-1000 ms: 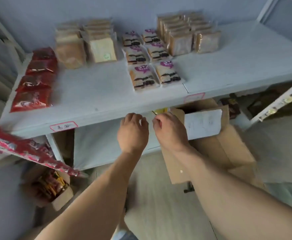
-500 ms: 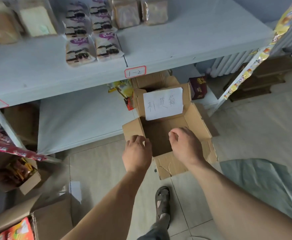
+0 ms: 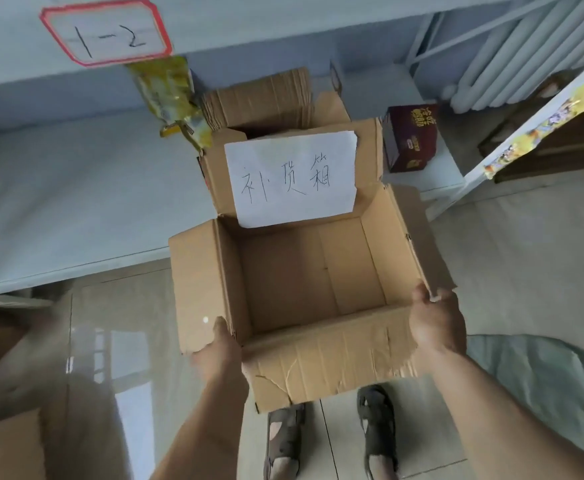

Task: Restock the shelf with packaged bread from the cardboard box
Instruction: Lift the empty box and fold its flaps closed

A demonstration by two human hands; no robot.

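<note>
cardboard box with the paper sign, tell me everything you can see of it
The cardboard box is plain brown corrugated board, open at the top, flaps spread outward, its inside showing only bare board and no bread. A white paper sign with handwritten characters is stuck on the far flap. The near flap is creased and torn, with old tape traces. It sits in front of the lower shelf, above the person's sandalled feet. The left hand grips its near left corner, the right hand its near right corner.
</note>
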